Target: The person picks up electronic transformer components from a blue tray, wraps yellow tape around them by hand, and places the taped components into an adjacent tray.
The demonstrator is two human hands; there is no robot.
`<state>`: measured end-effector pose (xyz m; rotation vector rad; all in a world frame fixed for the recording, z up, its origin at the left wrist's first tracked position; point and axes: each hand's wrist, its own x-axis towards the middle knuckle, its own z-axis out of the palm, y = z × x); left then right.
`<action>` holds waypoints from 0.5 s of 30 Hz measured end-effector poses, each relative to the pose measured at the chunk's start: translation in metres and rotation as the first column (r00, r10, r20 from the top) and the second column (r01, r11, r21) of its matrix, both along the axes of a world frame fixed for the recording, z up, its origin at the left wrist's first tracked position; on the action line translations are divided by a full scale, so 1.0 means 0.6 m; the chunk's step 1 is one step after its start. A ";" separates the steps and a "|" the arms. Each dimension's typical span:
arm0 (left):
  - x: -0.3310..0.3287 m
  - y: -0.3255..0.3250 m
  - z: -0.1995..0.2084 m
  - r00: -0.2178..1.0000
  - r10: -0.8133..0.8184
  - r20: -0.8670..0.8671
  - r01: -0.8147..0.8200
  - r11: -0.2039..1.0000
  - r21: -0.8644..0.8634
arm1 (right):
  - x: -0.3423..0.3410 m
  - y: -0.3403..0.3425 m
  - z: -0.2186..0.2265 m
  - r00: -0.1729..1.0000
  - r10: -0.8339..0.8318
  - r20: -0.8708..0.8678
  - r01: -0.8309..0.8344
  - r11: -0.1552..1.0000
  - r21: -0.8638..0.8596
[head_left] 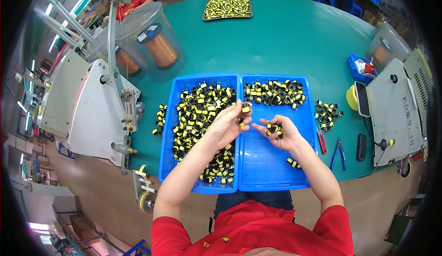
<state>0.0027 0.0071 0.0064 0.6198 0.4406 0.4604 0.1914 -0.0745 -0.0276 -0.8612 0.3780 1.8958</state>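
Observation:
My left hand (229, 126) hovers over the seam between two blue trays and pinches a small black-and-yellow coil part (245, 108) at its fingertips. My right hand (282, 132) is cupped palm up over the right blue tray (271, 168), holding a few of the same coil parts (275, 128). The left blue tray (169, 131) is heaped with many black-and-yellow parts. A smaller batch lies along the far edge of the right tray, and one or two loose pieces rest by my right wrist.
A winding machine (99, 113) with copper wire spools under clear covers (159, 44) stands left. Another machine (398, 108), yellow tape, a blue bin and hand cutters (338, 152) sit right. A metal tray of parts (228, 5) lies far back. Loose parts (328, 113) lie beside the trays.

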 end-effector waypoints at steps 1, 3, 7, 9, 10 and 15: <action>0.002 -0.003 0.003 0.999 0.043 -0.027 -0.042 0.999 0.028 | -0.002 -0.001 0.000 1.000 0.000 0.000 0.000 1.000 0.000; 0.004 -0.006 0.003 0.995 0.086 -0.053 -0.083 0.995 0.058 | -0.006 -0.006 0.002 0.983 0.104 0.154 -0.130 0.977 0.170; 0.009 -0.014 0.012 0.972 0.173 -0.159 -0.113 0.937 0.331 | -0.016 -0.015 0.010 0.932 0.119 0.344 -0.234 0.919 0.317; 0.011 -0.016 0.009 0.953 0.210 -0.217 -0.111 0.912 0.395 | -0.025 -0.019 0.027 0.894 0.073 0.442 -0.266 0.881 0.391; 0.012 -0.016 0.003 0.946 0.207 -0.249 -0.070 0.881 0.469 | -0.030 -0.021 0.037 0.894 0.076 0.442 -0.269 0.880 0.392; 0.018 -0.024 -0.029 0.930 0.254 -0.266 0.012 0.703 0.711 | -0.039 -0.025 0.049 0.861 0.044 0.507 -0.336 0.798 0.501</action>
